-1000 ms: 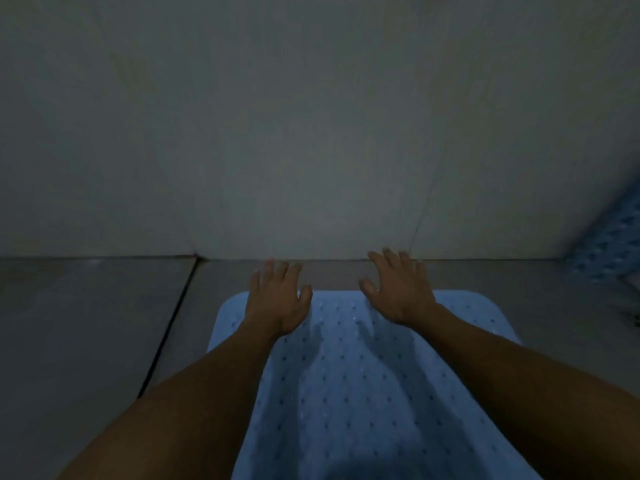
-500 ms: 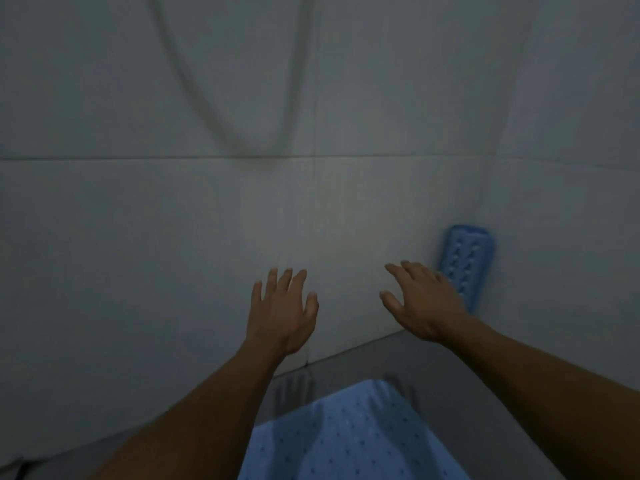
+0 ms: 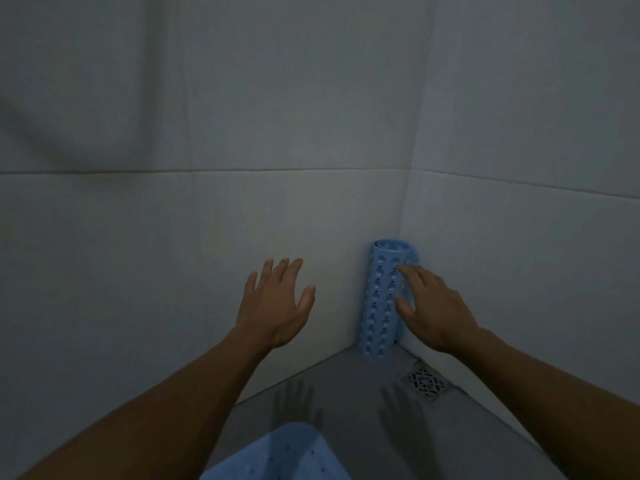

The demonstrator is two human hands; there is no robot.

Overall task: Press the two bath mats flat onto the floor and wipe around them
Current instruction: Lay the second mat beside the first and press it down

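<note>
Biggest risk I see here: the rolled bath mat point(image 3: 383, 299) is standing on end, tucked right into the corner where the two walls meet, and it looks like one nudge from the side could tip it over, maybe onto the floor drain point(image 3: 425, 382) that sits just beside its base. A loose roll like that probably wants to spring open the moment it's pulled out, too, so a one-handed grab near the top seems like the way to fumble it. The right hand point(image 3: 433, 306) is at the roll with fingers spread; the fingertips look like they're touching the upper part, but nothing is curled around it yet, so I wouldn't call it a grip. The left hand point(image 3: 273, 304) is up in the air with fingers splayed, palm toward the wall, holding nothing, well apart from the roll. The roll itself is light blue, rubbery-looking, covered in rows of round dimples or suction cups, open end up. The other mat point(image 3: 277, 455) is lying on the grey floor point(image 3: 346, 386) at the bottom of the view, same blue with small dark dots; only its far corner shows, so can't say if it's fully flat. It's dim in there, which won't help.
</note>
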